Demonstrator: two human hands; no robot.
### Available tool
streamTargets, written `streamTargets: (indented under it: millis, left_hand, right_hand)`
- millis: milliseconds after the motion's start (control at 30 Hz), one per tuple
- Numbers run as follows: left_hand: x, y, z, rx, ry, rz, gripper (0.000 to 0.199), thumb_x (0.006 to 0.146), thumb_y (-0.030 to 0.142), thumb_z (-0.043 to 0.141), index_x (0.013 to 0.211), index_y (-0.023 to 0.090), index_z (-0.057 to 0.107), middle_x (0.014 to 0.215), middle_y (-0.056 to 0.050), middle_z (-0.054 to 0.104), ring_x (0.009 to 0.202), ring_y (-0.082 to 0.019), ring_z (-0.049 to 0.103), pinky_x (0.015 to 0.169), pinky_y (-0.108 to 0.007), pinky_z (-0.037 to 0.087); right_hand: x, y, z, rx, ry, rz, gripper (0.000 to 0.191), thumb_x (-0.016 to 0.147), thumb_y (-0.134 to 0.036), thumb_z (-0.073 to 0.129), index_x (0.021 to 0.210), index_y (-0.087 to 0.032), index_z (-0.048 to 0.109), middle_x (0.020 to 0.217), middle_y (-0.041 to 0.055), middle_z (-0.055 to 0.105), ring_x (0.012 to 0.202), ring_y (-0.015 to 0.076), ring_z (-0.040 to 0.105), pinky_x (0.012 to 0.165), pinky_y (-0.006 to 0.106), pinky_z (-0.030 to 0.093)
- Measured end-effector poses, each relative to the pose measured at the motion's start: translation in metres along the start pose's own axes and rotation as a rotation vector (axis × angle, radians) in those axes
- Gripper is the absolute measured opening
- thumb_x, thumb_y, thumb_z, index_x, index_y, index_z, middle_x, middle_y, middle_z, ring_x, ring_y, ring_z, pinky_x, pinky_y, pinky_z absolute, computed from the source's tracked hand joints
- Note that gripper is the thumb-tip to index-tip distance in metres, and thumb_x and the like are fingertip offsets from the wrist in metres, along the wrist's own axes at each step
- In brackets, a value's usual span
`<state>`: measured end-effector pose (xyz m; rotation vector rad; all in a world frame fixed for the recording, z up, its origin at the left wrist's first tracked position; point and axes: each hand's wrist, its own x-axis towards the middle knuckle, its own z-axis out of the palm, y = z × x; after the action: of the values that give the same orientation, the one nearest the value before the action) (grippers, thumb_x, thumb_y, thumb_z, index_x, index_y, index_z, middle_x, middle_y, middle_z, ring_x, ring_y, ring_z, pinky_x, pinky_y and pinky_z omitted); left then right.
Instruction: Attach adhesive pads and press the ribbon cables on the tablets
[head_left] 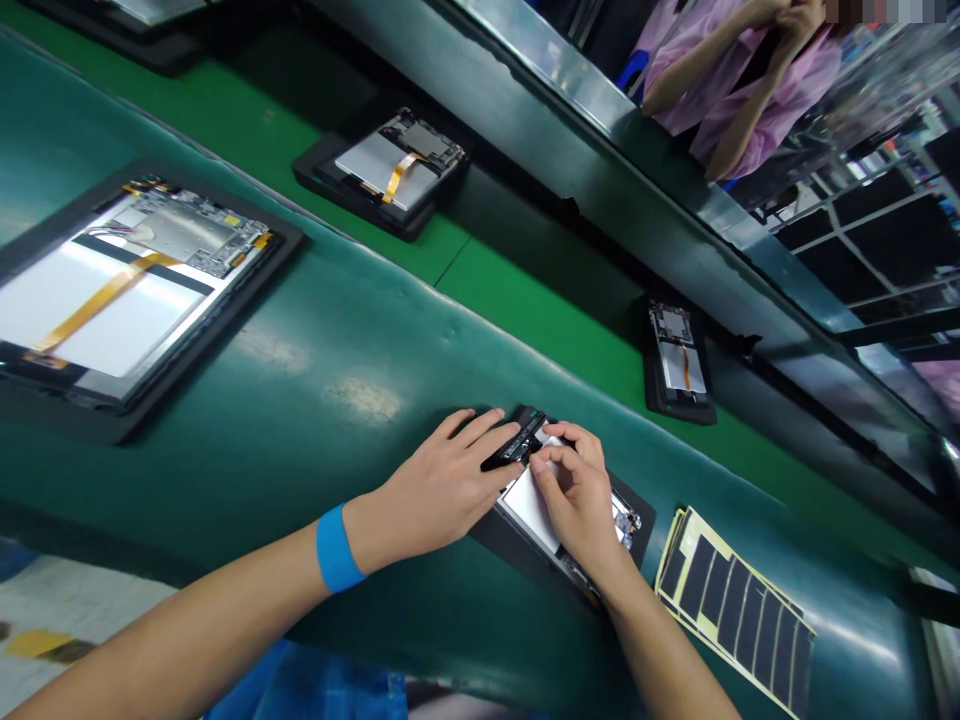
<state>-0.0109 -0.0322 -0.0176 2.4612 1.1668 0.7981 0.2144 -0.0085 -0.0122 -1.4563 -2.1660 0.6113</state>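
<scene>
An opened tablet [531, 503] lies on a dark pad in front of me, its white battery and part of its circuit board showing. My left hand [450, 485], with a blue band on the wrist, grips the tablet's black end [517, 442] between thumb and fingers. Over the battery, my right hand [577, 495] has thumb and index finger pinched together at the inner edge of that black end. Whatever lies between those fingertips is too small or hidden to make out. My right hand covers part of the tablet's middle.
Sheets of black adhesive strips [739, 610] lie to the right. Another opened tablet [112, 300] with an orange ribbon cable is on the left. On the green belt beyond sit more tablets [405, 165], [679, 350]. A metal rail [600, 165] runs behind; a person in pink [742, 90] is across it.
</scene>
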Motion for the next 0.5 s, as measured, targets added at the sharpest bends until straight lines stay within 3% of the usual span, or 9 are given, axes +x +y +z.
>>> streamTargets:
  millis: [200, 333, 400, 500]
  left_hand:
    - [-0.0024, -0.0024, 0.006, 0.049, -0.042, 0.012, 0.042, 0.098, 0.022, 0.057, 0.14, 0.022, 0.058, 0.153, -0.016, 0.051, 0.142, -0.041, 0.045, 0.111, -0.064, 0.04]
    - [-0.0036, -0.0039, 0.0096, 0.107, -0.073, 0.029, 0.041, 0.101, 0.026, 0.056, 0.141, 0.022, 0.056, 0.157, -0.016, 0.046, 0.145, -0.044, 0.04, 0.11, -0.068, 0.038]
    - [-0.0034, -0.0036, 0.009, 0.141, -0.087, 0.038, 0.039, 0.102, 0.028, 0.053, 0.14, 0.021, 0.058, 0.156, -0.016, 0.047, 0.145, -0.044, 0.04, 0.11, -0.068, 0.038]
    - [-0.002, -0.0028, 0.0065, 0.168, -0.101, 0.04, 0.036, 0.102, 0.029, 0.052, 0.137, 0.021, 0.06, 0.154, -0.016, 0.05, 0.143, -0.043, 0.042, 0.109, -0.067, 0.039]
  right_hand:
    - [-0.0001, -0.0006, 0.0004, -0.007, 0.006, -0.005, 0.012, 0.097, -0.029, 0.059, 0.09, -0.025, 0.069, 0.12, 0.0082, 0.065, 0.118, 0.0278, 0.055, 0.102, 0.051, 0.044]
    - [-0.0003, -0.0002, 0.0018, -0.016, -0.001, -0.008, 0.012, 0.098, -0.03, 0.058, 0.092, -0.026, 0.068, 0.121, 0.0091, 0.064, 0.119, 0.0285, 0.056, 0.102, 0.053, 0.044]
    - [-0.0002, 0.0005, 0.0016, -0.009, 0.033, -0.018, 0.011, 0.097, -0.03, 0.059, 0.103, -0.025, 0.066, 0.121, 0.01, 0.064, 0.118, 0.0284, 0.057, 0.102, 0.053, 0.046]
    - [-0.0006, 0.0013, -0.0023, -0.011, 0.104, -0.009, 0.033, 0.095, -0.031, 0.061, 0.127, -0.023, 0.057, 0.125, 0.0126, 0.063, 0.119, 0.0285, 0.058, 0.103, 0.053, 0.047]
